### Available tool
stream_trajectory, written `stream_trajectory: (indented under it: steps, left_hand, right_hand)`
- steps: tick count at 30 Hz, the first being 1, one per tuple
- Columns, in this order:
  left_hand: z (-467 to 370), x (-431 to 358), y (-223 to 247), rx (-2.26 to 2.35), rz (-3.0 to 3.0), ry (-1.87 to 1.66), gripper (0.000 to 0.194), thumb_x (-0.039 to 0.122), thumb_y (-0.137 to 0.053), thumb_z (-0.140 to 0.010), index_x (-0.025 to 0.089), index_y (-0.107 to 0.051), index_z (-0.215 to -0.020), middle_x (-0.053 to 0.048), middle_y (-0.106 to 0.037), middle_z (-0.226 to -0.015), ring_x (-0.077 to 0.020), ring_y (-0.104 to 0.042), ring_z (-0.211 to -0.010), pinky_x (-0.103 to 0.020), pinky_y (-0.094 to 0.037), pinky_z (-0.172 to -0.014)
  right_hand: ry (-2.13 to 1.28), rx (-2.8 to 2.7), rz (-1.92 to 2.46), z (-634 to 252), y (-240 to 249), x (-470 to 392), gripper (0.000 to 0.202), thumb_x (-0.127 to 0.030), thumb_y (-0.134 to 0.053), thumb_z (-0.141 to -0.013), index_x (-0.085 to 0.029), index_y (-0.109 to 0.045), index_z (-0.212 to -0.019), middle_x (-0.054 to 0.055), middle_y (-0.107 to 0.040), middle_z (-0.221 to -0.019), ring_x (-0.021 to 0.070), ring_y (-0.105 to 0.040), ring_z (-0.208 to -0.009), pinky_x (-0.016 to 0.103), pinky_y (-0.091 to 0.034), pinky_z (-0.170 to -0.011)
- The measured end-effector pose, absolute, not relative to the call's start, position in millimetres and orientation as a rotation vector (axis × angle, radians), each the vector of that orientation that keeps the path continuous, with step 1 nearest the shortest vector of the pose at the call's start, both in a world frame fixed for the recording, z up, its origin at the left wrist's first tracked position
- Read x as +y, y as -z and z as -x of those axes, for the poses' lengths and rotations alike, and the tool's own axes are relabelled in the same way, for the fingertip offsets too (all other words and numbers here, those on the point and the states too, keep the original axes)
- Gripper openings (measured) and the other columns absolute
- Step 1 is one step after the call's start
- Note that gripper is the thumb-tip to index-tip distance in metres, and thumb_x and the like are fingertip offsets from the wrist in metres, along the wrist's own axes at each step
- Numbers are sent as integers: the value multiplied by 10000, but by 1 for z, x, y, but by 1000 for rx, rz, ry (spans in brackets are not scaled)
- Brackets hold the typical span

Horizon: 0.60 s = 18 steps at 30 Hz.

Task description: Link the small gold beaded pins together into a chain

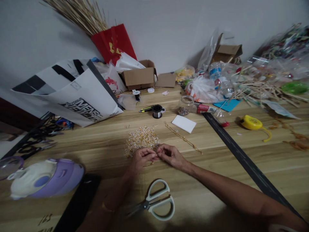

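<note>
Above the white-handled scissors [161,204], my left hand [145,155] and right hand [170,155] meet with fingertips pinched closed on a small gold chain [151,164], just beside the beaded pile [142,139] on the table [116,180].

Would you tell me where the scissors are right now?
In the head view, the scissors lie on the table at the bottom centre, nearer the person than both hands, handles to the right, with the purple bottle off to their left.
</note>
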<state>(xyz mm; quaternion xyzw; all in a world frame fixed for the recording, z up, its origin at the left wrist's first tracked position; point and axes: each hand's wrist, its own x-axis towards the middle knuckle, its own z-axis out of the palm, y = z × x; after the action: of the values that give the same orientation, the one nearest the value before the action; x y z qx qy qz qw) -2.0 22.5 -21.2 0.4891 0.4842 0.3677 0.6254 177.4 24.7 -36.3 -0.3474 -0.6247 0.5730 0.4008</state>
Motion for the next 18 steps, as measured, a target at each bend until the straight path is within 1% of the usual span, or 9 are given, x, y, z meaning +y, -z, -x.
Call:
stream_trajectory:
  steps: [6,18]
  left_hand:
    - [2,22,21,1114,-1133,-844,264,355,-740,-614,125,-659,-715,-39,-711,-660,-166,-669,-645,-278,-536,-638]
    - [1,24,25,1098,-1102,-829,372,449,-744,-588,131,-574,-679,-38,-692,-643,-158,-655,-594,-280,-527,-594]
  right_hand:
    - [-1404,-1610,903,-177,33,24,325,-462,-556,-828,-143,-557,-766,-12,-491,-641,101,-412,-574,221,-319,-539]
    - [-1398,-1600,888,-177,36,25,296,-438,-549,-844,-152,-522,-770,-22,-457,-637,98,-399,-570,213,-312,-523]
